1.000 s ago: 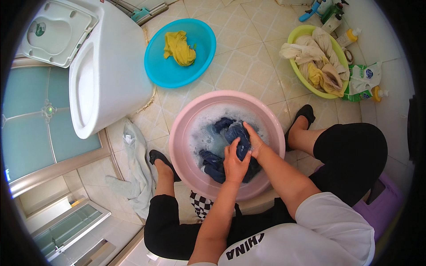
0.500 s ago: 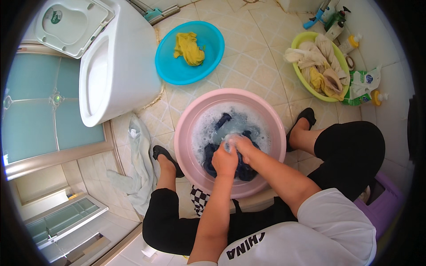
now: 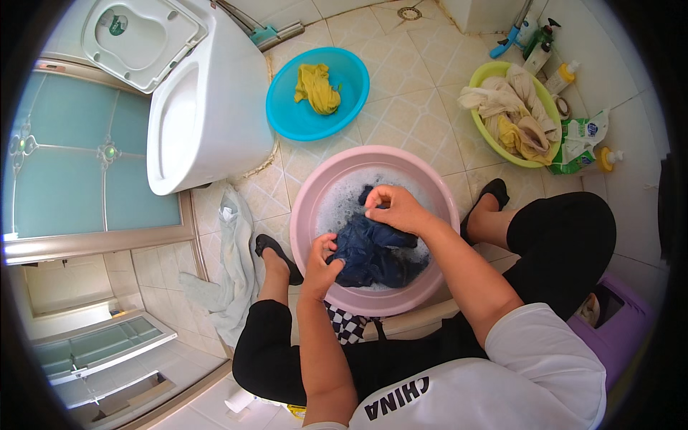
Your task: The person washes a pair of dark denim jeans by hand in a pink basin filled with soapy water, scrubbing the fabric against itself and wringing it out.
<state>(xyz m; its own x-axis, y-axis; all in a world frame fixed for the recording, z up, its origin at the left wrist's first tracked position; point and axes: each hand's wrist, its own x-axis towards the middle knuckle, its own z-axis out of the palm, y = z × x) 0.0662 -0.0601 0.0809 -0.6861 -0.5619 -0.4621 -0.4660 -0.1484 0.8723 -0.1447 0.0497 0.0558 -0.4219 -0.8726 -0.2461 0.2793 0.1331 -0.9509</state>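
Note:
A wet dark blue garment (image 3: 373, 254) lies bunched in the soapy water of a pink basin (image 3: 304, 215) between my feet. My left hand (image 3: 318, 269) is at the basin's near left side, its fingers curled and closed on the garment's left edge. Farther to the right, my right hand (image 3: 398, 211) pinches the garment's upper part between thumb and fingers. The cloth is spread between the two hands. White suds surround it and hide its lower parts.
Beyond the basin is a blue tub (image 3: 279, 125) with a yellow cloth (image 3: 317, 89). A green tub (image 3: 494, 147) of pale clothes stands far right, near bottles (image 3: 562, 75). At left are a toilet (image 3: 222, 122) and a grey-green garment (image 3: 233, 265) on the floor.
My hands were close together over the basin's middle, by some foam. Now they are apart, the left lower and to the left, and more of the dark blue garment shows above the water.

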